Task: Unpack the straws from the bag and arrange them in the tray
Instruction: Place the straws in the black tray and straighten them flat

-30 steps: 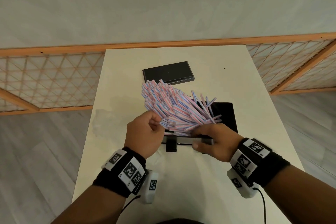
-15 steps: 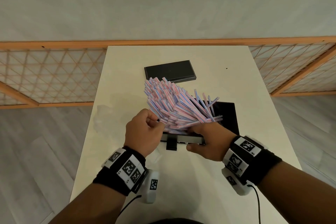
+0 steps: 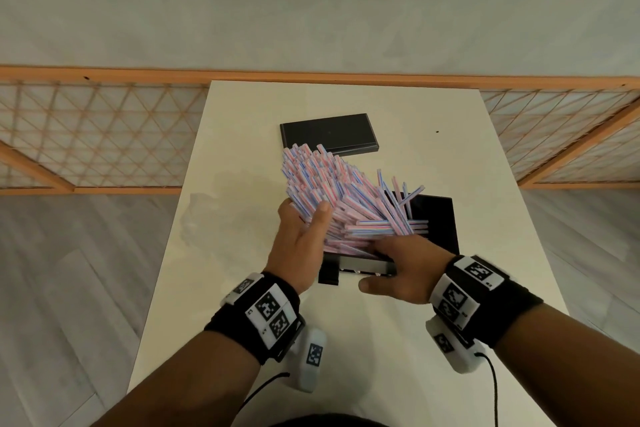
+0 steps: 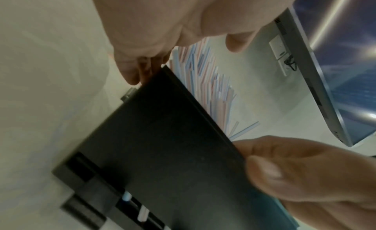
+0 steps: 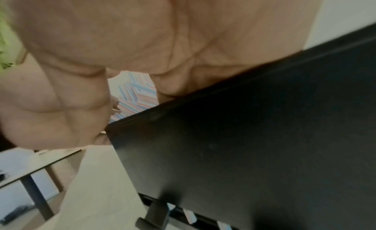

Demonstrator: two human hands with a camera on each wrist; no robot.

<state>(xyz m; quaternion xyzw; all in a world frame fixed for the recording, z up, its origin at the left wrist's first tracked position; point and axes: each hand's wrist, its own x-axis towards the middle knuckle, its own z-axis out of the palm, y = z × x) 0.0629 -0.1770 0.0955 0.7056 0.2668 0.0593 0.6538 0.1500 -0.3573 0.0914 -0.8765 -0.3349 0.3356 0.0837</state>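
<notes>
Striped straws (image 3: 349, 204) lie fanned in a loose heap over the black tray (image 3: 438, 218) on the desk (image 3: 346, 340).
Their long axes run near-right to far-left, with the near ends bunched at the tray's near wall. The left hand (image 3: 304, 243) has fingers and thumb clasping the fan's left flank. The right hand (image 3: 408, 263) lies across the near ends, thumb splayed, and its grip cannot be confirmed. The straws are thin and pink-blue-white; the tray is matt, hard and rectangular.

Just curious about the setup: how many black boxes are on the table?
2. One flat black box lies farther back; the other, the tray, sits nearer, partly covered by straws. None seems hidden.
</notes>
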